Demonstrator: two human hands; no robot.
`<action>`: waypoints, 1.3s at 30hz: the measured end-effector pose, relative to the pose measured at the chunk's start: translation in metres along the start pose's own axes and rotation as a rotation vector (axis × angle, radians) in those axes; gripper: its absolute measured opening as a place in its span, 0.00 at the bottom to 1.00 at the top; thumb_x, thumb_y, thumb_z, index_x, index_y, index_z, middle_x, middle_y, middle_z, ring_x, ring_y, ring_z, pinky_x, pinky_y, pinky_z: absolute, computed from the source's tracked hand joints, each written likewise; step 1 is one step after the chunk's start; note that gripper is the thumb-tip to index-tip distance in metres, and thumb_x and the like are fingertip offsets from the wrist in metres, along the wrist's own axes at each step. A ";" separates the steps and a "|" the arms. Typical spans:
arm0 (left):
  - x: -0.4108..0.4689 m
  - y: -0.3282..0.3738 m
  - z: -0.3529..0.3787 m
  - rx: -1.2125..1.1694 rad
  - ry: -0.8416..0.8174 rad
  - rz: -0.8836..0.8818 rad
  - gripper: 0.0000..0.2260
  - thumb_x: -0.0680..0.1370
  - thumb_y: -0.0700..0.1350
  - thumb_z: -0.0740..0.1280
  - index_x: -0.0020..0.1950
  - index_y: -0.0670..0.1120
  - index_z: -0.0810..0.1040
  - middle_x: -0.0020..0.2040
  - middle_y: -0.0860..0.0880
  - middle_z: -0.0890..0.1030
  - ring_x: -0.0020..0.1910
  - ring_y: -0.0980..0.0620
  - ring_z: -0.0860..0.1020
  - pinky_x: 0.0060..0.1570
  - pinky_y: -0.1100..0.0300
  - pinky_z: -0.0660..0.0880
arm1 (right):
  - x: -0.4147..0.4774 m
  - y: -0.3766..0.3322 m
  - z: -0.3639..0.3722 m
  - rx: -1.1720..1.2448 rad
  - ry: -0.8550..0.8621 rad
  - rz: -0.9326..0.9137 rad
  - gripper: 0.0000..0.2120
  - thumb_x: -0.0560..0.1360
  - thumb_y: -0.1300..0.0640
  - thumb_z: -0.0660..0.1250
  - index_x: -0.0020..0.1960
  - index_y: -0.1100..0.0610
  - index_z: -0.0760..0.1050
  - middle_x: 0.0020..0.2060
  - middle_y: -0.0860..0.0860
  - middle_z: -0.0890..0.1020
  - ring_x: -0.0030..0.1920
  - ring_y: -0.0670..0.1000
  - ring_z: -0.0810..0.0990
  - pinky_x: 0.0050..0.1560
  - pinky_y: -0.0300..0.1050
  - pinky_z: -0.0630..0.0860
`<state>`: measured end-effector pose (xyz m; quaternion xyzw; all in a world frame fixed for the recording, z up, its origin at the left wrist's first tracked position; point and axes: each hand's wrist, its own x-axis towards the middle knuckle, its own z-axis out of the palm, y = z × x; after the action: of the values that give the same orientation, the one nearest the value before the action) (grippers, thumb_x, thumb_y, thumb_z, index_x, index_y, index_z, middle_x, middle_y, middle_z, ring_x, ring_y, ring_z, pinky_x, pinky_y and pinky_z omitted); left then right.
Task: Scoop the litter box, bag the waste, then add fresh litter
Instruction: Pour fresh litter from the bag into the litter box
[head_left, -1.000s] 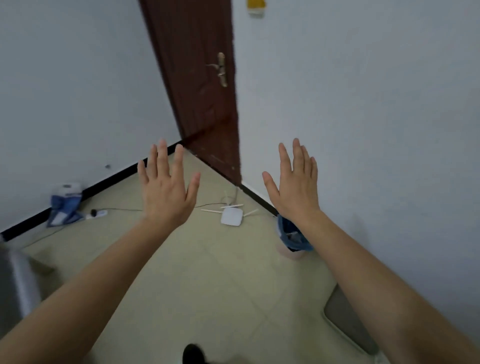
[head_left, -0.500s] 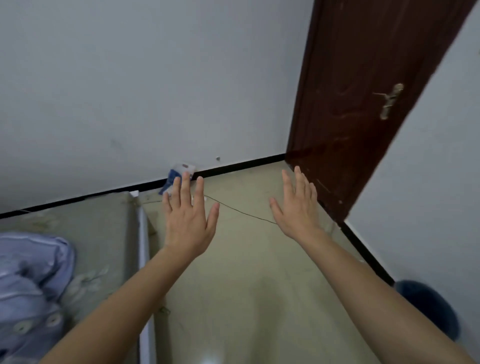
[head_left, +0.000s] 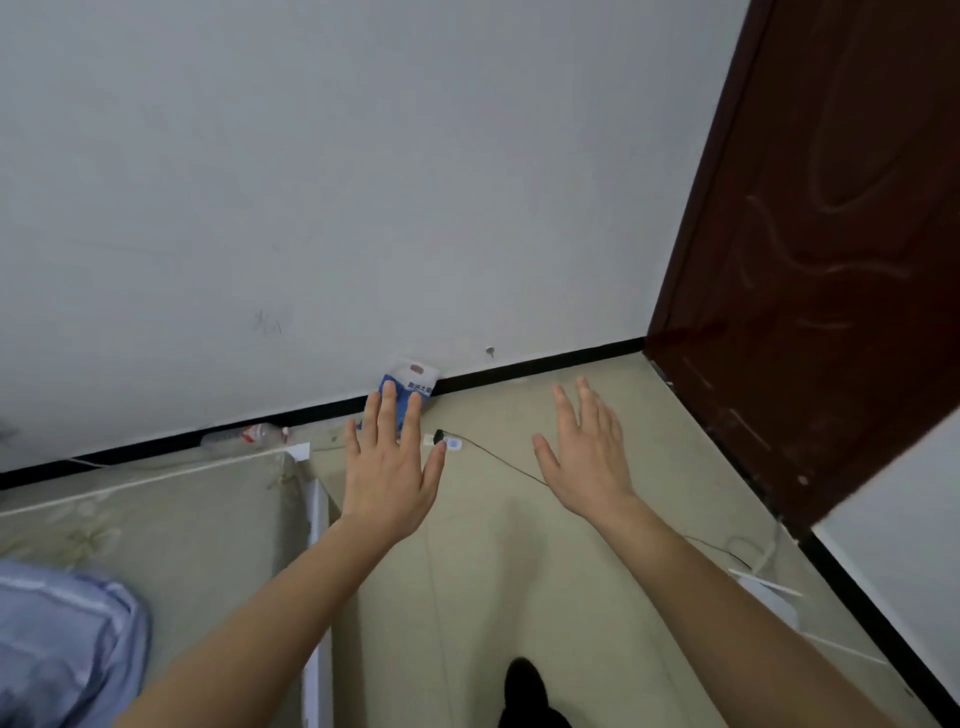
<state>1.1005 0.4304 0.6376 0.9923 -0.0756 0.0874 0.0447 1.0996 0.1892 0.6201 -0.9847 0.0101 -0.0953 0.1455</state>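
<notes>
Clearly nothing is begun: my left grip (head_left: 389, 483) and right grip (head_left: 587, 462) spread flat, empty; no litter box visible, blue bag (head_left: 423, 382) untouched.

Bare left hand (head_left: 389, 480), right hand (head_left: 589, 460), black-clad foot (head_left: 524, 691).

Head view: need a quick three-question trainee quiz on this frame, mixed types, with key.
1. True or false: the left hand grips a scoop.
2. Multiple choice: the blue and white bag stands A) against the wall's black baseboard, B) on the bed, C) in the doorway.
3. Fill in: a thin black ___ runs across the floor past the right hand.
Key: 1 false, both hands are open and empty; 2 A; 3 cable.
</notes>
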 end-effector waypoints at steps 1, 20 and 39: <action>0.030 -0.007 0.003 -0.013 -0.013 -0.018 0.34 0.79 0.63 0.41 0.80 0.45 0.55 0.80 0.40 0.51 0.79 0.41 0.50 0.75 0.39 0.52 | 0.032 -0.003 0.007 0.013 -0.015 0.003 0.33 0.80 0.45 0.57 0.80 0.57 0.52 0.78 0.62 0.50 0.78 0.60 0.53 0.76 0.55 0.52; 0.429 -0.252 0.082 -0.184 -0.161 -0.034 0.29 0.82 0.59 0.51 0.79 0.46 0.56 0.80 0.42 0.53 0.78 0.42 0.53 0.74 0.45 0.57 | 0.468 -0.158 0.162 0.088 -0.332 -0.027 0.29 0.81 0.49 0.58 0.79 0.54 0.54 0.79 0.56 0.54 0.78 0.55 0.52 0.74 0.51 0.58; 0.707 -0.303 0.277 -0.343 -0.736 -0.386 0.25 0.82 0.54 0.59 0.77 0.46 0.61 0.73 0.45 0.69 0.68 0.44 0.71 0.67 0.50 0.67 | 0.717 -0.079 0.376 0.346 -0.726 0.368 0.21 0.79 0.52 0.61 0.70 0.57 0.69 0.68 0.58 0.70 0.66 0.57 0.71 0.64 0.52 0.71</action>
<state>1.8827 0.6002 0.4705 0.9315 0.0868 -0.2949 0.1944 1.8742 0.3374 0.4223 -0.8973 0.1176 0.2838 0.3170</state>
